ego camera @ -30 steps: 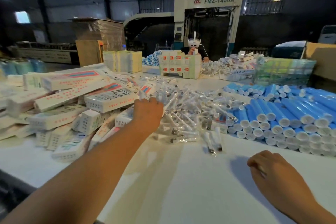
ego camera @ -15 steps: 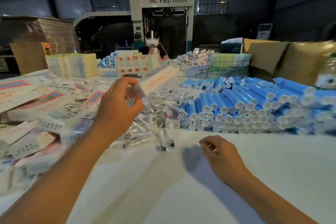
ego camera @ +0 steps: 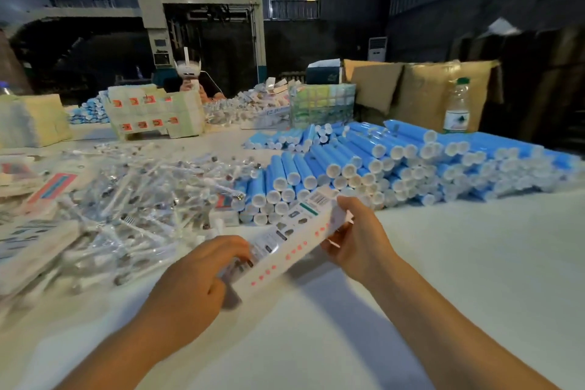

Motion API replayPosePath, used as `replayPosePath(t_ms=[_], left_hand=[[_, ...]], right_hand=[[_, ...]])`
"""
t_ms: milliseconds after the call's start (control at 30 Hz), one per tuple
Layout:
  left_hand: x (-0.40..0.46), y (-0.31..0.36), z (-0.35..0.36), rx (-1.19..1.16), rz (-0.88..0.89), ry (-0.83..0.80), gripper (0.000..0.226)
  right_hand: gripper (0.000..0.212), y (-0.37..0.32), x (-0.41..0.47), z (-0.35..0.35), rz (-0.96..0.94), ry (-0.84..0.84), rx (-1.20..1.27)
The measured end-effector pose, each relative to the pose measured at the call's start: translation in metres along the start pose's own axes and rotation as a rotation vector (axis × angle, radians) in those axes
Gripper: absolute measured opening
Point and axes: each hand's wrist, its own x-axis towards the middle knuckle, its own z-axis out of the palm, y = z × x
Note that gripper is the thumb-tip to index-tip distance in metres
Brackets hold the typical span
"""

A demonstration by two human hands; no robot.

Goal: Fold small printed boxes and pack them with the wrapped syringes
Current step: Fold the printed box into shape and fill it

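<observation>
White printed box (ego camera: 294,239) between both gripping hands

Long white printed box (ego camera: 294,239), tilted, airborne

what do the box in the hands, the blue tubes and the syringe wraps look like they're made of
Box: thin white printed card, matte, with a barcode and red marks; it looks flat and light.
Blue tubes: probably plastic, smooth with a slight sheen, white ends; paper can't be ruled out.
Syringe wraps: clear plastic film, glinting and crinkled.
</observation>
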Motion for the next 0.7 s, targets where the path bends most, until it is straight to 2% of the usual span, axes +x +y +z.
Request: replayPosePath(t_ms=[100,167,233,300,367,467,533,600,667,700], left_hand=[[0.004,0.013,-0.006,0.141,0.065,0.135,0.039],[0.008,0.02,-0.001,0.359,0.103,0.102,0.055],[0.011,0.023,0.009,0.545,-0.039,-0.027,0.086],[0.012,0.013,0.014,0.624,-0.137,-0.08,0.092],[0.012,0.009,0.016,0.675,-0.113,-0.037,0.087],[0.012,0.005,0.017,0.685,-0.081,-0.075,0.092],[0.011,0.007,0.018,0.682,-0.11,-0.11,0.095],[0.013,0.01,0.018,0.707,-0.14,-0.15,0.088],[0.014,0.012,0.015,0.705,-0.148,-0.166,0.082],[0.014,0.012,0.014,0.698,-0.146,-0.174,0.081]], right_hand=[[0.014,0.01,-0.005,0.005,0.01,-0.069,-0.098],[0.021,0.017,-0.01,0.01,0.027,-0.167,-0.194],[0.022,0.023,-0.014,0.012,0.034,-0.256,-0.257],[0.021,0.027,-0.016,0.014,0.044,-0.312,-0.29],[0.022,0.029,-0.018,0.014,0.054,-0.331,-0.323],[0.018,0.027,-0.021,0.014,0.066,-0.312,-0.399],[0.013,0.022,-0.024,0.017,0.048,-0.267,-0.544],[0.018,0.008,-0.02,0.023,-0.107,-0.169,-0.869],[0.034,-0.013,-0.008,0.031,-0.396,-0.014,-1.279],[0.039,-0.024,-0.001,0.038,-0.537,0.056,-1.402]])
